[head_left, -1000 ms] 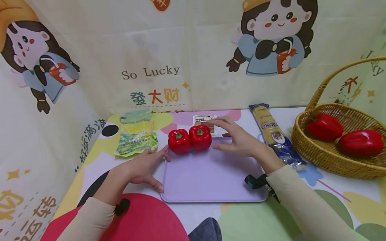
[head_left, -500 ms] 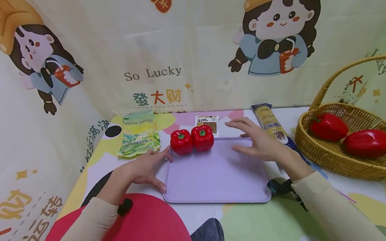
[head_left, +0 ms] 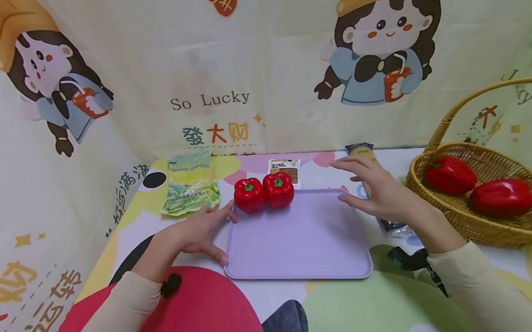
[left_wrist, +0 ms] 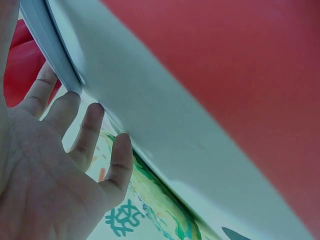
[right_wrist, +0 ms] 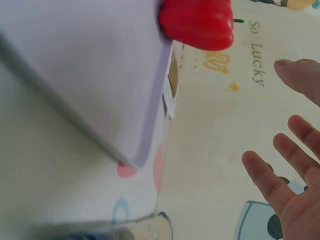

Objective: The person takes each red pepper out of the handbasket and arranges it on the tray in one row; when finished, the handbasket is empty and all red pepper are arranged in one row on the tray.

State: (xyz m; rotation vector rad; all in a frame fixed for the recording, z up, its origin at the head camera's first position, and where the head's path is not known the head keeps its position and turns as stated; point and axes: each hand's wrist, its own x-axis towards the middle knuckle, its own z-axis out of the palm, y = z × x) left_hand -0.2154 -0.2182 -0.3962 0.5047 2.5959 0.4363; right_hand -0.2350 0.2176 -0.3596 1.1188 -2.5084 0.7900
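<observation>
Two red bell peppers, the left pepper point(head_left: 249, 195) and the right pepper point(head_left: 278, 190), stand side by side at the back left corner of a lilac tray point(head_left: 297, 244). My left hand point(head_left: 202, 234) lies along the tray's left edge, thumb and fingertips at the rim, fingers spread. In the left wrist view its fingers point(left_wrist: 90, 127) are relaxed beside the rim. Above the tray's back right corner hovers my right hand point(head_left: 385, 192), fingers apart and holding nothing. It partly covers a pasta packet point(head_left: 362, 153). The right wrist view has that hand's fingers point(right_wrist: 270, 185) spread in the air.
At the right stands a wicker basket point(head_left: 431, 217) with two more red bell peppers point(head_left: 502, 197) inside. A green and yellow bag point(head_left: 190, 185) lies left of the tray, and a small brown and white packet point(head_left: 289, 170) behind it. A printed curtain point(head_left: 283, 60) closes off the back.
My right hand has moved rightward, away from the peppers and from over the tray toward the pasta packet. My left hand has stayed at the tray's left edge; the peppers have not moved.
</observation>
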